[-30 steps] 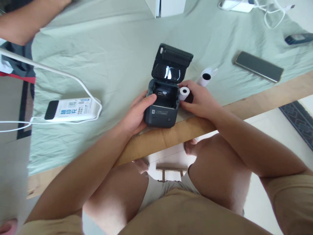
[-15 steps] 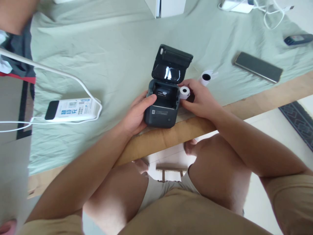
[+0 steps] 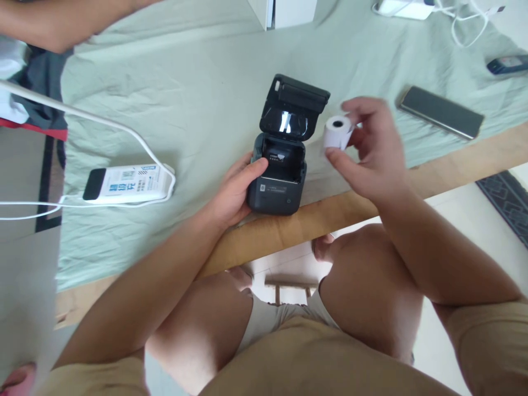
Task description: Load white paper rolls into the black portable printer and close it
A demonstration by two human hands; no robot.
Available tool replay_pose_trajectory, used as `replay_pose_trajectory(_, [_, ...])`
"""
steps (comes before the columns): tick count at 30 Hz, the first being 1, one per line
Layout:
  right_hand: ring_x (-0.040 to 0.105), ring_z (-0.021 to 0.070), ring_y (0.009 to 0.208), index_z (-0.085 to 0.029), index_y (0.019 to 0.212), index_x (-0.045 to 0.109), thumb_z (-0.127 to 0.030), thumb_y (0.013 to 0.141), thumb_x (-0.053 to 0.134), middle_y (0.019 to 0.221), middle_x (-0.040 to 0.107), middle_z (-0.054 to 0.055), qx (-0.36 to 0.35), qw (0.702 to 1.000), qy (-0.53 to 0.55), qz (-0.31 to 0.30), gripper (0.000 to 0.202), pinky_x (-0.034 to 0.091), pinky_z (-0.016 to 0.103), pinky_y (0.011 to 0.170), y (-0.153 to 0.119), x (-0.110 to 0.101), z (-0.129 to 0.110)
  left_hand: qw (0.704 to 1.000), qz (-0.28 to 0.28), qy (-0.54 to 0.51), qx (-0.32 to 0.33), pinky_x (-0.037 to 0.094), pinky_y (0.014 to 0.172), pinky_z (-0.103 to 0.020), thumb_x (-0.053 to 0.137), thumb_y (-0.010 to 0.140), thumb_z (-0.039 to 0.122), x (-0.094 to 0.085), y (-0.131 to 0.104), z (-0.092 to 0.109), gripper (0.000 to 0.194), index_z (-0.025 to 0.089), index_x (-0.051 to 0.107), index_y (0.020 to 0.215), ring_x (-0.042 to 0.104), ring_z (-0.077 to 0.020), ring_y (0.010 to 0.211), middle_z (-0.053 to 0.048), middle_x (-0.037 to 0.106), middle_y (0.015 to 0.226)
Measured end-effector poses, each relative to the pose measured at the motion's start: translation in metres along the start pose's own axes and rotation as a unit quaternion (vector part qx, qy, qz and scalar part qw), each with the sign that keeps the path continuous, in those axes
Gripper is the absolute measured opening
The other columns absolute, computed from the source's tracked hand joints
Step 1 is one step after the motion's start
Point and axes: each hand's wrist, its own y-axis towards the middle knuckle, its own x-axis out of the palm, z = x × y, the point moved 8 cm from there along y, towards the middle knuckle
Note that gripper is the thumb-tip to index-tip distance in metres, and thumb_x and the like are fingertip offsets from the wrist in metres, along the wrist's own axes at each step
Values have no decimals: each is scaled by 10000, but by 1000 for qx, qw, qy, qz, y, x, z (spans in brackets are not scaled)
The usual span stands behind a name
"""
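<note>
A small black label printer (image 3: 274, 195) stands at the table's front edge with its lid (image 3: 292, 107) tipped up, its paper bay exposed. My left hand (image 3: 237, 190) grips its left side, the thumb over the bay's rim. To the right of the printer, my right hand (image 3: 373, 151) pinches a white paper roll (image 3: 335, 135) between thumb and fingers. The roll's dark core hole faces up, and a loose paper end shows by the fingers. Only one roll is visible; my right hand covers the spot behind it.
A white power bank (image 3: 127, 184) with white cables lies left on the green cloth (image 3: 185, 93). To the right lie a dark phone (image 3: 441, 111) and a small dark device (image 3: 509, 65). A white box (image 3: 292, 12) stands at the back. Another person's arm (image 3: 61, 25) reaches in at upper left.
My right hand has moved right, away from the printer's side, with a paper roll in its fingers. The second roll has gone from sight. The other person's arm reaches further in.
</note>
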Motion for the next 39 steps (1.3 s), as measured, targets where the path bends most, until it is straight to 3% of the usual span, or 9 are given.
replay_pose_trajectory(3, [752, 344, 1194, -352, 1381, 516, -580, 977, 641, 1387, 697, 91, -12, 999, 17, 29, 480, 669, 560, 970, -6, -5, -23, 1000, 2, -1, 0, 573, 719, -295, 932, 830, 443, 0, 0, -1, 347, 192, 798, 1028, 732, -176, 772, -34, 819, 926])
replay_pose_trajectory(6, [733, 365, 1211, -341, 1220, 599, -508, 955, 675, 1329, 756, 80, -27, 999, -23, -23, 322, 623, 609, 1048, -3, 15, -40, 1000, 0, 3, 11, 560, 678, -300, 910, 867, 476, 0, 0, 0, 320, 211, 781, 990, 711, -174, 733, -20, 779, 854])
replay_pose_trajectory(12, [770, 359, 1180, -304, 1015, 697, -353, 994, 635, 1233, 828, 55, -69, 994, -58, -62, 82, 593, 595, 1070, 13, 43, -43, 1000, -9, -7, 13, 551, 686, -307, 940, 834, 436, 4, -1, 3, 334, 210, 768, 1009, 718, -187, 760, -19, 770, 839])
replay_pose_trajectory(18, [766, 266, 1008, -309, 943, 729, -283, 1062, 647, 1078, 814, 44, -195, 979, -55, 32, 148, 607, 458, 892, 6, 31, -54, 999, -22, -17, 16, 578, 700, -256, 923, 824, 375, 7, -2, 5, 314, 179, 756, 1003, 774, -190, 806, -21, 805, 863])
replay_pose_trajectory(22, [709, 213, 809, -287, 906, 716, -254, 1062, 677, 886, 771, 8, -272, 957, -48, 87, 164, 520, 415, 739, -10, 27, -68, 999, -33, -20, 22, 611, 739, -238, 903, 849, 333, 7, -1, 4, 265, 171, 759, 1001, 788, -173, 798, -13, 811, 856])
replay_pose_trajectory(25, [674, 196, 778, -273, 860, 705, -251, 1051, 697, 828, 744, -15, -285, 955, -45, 76, 193, 466, 411, 734, -17, 35, -73, 999, -34, -18, 26, 621, 727, -261, 921, 838, 371, 5, 1, 3, 300, 173, 746, 979, 790, -190, 793, -21, 803, 846])
replay_pose_trajectory(29, [691, 195, 828, -262, 901, 730, -244, 1054, 688, 903, 779, -16, -285, 957, -41, 29, 160, 437, 406, 764, -20, 46, -71, 998, -47, -7, 27, 622, 719, -271, 995, 765, 466, 5, 2, 4, 474, 168, 737, 1028, 770, -187, 810, -34, 793, 882])
replay_pose_trajectory(34, [737, 211, 893, -267, 987, 760, -400, 1102, 659, 986, 820, 13, -294, 955, -31, 9, 203, 467, 419, 785, -21, 47, -67, 999, -37, 24, 28, 576, 672, -200, 1061, 622, 277, 3, 1, 8, 579, 185, 679, 1048, 698, -108, 761, 33, 747, 852])
replay_pose_trajectory(39, [759, 226, 898, -329, 993, 734, -383, 1087, 636, 957, 812, 1, -279, 959, -3, 49, 146, 579, 459, 835, -17, 30, -67, 999, -23, 39, 28, 585, 688, -204, 1018, 578, 206, 1, 4, 7, 674, 223, 620, 1121, 689, -104, 760, 63, 730, 840])
